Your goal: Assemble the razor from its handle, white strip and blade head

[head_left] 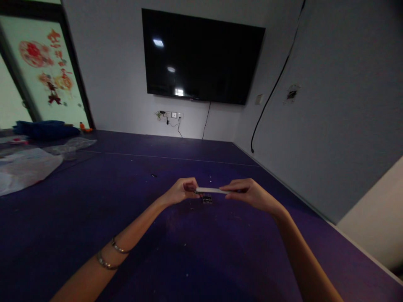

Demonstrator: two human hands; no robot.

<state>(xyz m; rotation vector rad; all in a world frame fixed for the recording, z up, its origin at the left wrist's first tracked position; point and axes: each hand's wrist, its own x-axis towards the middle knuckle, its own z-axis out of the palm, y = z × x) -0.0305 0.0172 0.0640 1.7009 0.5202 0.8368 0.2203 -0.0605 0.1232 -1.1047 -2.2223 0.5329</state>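
Note:
Between my two hands I hold a thin, flat, whitish piece (208,190), seen nearly edge-on above the purple surface; its exact kind does not show. My left hand (181,191) pinches its left end, fingers curled. At the other end my right hand (247,193) grips it between thumb and fingers, which cover that tip. Just below the piece, a small dark item like a circuit board (207,199) appears on the surface. Two metal bracelets (108,256) circle my left forearm.
The purple surface (151,235) stretches to the wall, with small white bits and a short black item (154,175) on it. Clear plastic sheeting (28,167) and dark blue cloth (45,130) lie at left. A black cable (277,82) hangs at right, beside the wall-mounted television (201,58).

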